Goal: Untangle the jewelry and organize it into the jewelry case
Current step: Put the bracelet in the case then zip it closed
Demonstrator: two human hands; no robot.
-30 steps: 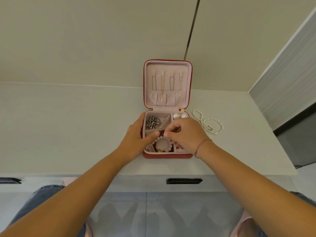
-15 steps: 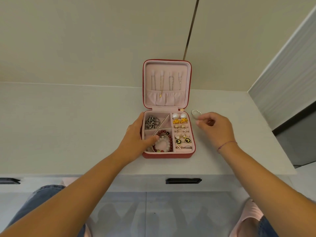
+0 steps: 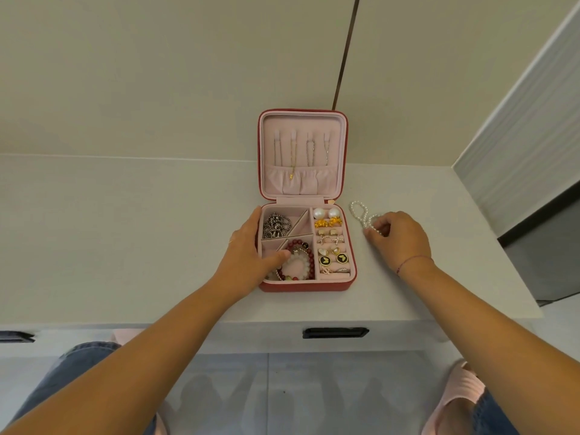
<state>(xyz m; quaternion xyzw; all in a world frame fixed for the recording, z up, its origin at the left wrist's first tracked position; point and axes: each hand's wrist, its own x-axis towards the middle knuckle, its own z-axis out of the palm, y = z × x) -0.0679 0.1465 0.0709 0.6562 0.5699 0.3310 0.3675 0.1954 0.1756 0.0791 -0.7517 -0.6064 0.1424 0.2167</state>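
Observation:
A red jewelry case [image 3: 306, 286] with a pink lining stands open on the white desk [image 3: 125, 240], its lid upright with thin chains hung inside. A silver chain [image 3: 276, 226] fills the back-left compartment; beaded bracelets [image 3: 299, 262] lie in the front-left one; earrings and rings [image 3: 331, 243] sit in the right rows. My left hand [image 3: 248, 255] rests on the case's left wall, thumb touching the bracelets. My right hand [image 3: 397, 238] pinches a white pearl strand [image 3: 361, 215] lying on the desk right of the case.
The desk meets a cream wall behind and a grey panel [image 3: 518, 146] at the right. A black drawer handle [image 3: 335, 332] sits under the front edge. My knees and pink slippers [image 3: 452, 400] show below.
My right hand left the bracelet compartment, moved right across the case and took hold of the pearl strand on the desk. My left hand stayed on the case.

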